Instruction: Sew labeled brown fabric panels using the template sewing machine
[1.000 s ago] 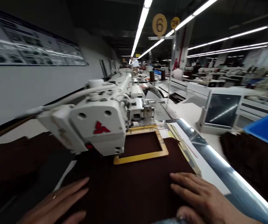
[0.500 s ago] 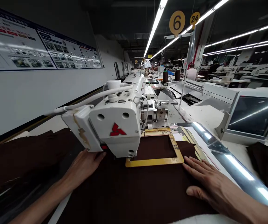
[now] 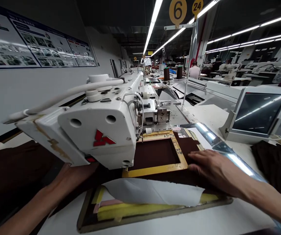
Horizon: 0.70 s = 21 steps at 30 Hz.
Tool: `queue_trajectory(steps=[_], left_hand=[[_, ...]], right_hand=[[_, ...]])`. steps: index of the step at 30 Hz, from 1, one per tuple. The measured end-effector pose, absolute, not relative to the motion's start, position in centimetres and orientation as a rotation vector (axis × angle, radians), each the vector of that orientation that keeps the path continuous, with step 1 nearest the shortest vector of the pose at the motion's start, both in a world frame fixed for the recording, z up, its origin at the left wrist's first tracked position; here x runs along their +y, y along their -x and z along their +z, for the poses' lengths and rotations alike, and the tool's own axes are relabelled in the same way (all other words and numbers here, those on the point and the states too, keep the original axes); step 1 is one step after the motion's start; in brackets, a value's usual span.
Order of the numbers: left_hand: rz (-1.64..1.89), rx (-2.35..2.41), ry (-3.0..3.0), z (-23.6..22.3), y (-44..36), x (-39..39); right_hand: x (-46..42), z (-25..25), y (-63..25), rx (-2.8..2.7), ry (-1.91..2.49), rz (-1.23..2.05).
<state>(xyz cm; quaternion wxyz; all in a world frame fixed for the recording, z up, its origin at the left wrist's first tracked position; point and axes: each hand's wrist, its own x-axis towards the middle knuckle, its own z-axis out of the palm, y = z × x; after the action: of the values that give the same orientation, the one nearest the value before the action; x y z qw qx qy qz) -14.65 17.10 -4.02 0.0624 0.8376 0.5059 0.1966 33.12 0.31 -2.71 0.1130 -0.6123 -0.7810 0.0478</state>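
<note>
My right hand [image 3: 213, 169] lies flat, fingers stretched, on dark brown fabric [image 3: 155, 153] just right of a yellow clamp frame [image 3: 166, 168]. My left hand [image 3: 73, 174] reaches under the white sewing machine head [image 3: 93, 130]; its fingers are hidden behind the machine. The fabric sits beneath the frame, under the needle area. In front of it a white sheet [image 3: 155, 192] lies over a yellow and brown template board [image 3: 145, 212] on the table.
A monitor [image 3: 257, 112] stands at the right, with dark fabric [image 3: 274, 163] piled beside it. More brown fabric [image 3: 13, 166] lies at the left. Thread cones [image 3: 172, 73] and other sewing stations stretch back. A wall with posters [image 3: 32, 45] runs along the left.
The fabric has moved forward under the machine, uncovering the white sheet and template board. My left hand went beneath the machine head; my right hand slid up beside the yellow frame.
</note>
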Motion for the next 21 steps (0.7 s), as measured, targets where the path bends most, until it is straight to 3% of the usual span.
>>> queue_trajectory(steps=[6,12,14,19,21], left_hand=[[0.371,1.385,-2.542,-2.0,16.2,13.2],[0.196,1.168,-2.656,-2.3,15.2,10.0],[0.194,1.083,-2.713,-2.5,14.2,9.9],[0.567,0.901,-3.002,-3.1,14.3,9.5],[0.494,0.785,-3.094,-3.6,15.8,8.5]], right_hand=[[3.4,-1.5,-35.5,-2.072,1.929,0.148],[-2.4,0.7,-32.7,-2.087,1.742,0.587],[-3.5,-0.1,-31.1,-2.273,1.665,0.5],[-3.0,-2.1,-30.2,-2.328,1.482,-0.181],[-3.5,-2.2,-30.9,-2.336,1.383,-0.269]])
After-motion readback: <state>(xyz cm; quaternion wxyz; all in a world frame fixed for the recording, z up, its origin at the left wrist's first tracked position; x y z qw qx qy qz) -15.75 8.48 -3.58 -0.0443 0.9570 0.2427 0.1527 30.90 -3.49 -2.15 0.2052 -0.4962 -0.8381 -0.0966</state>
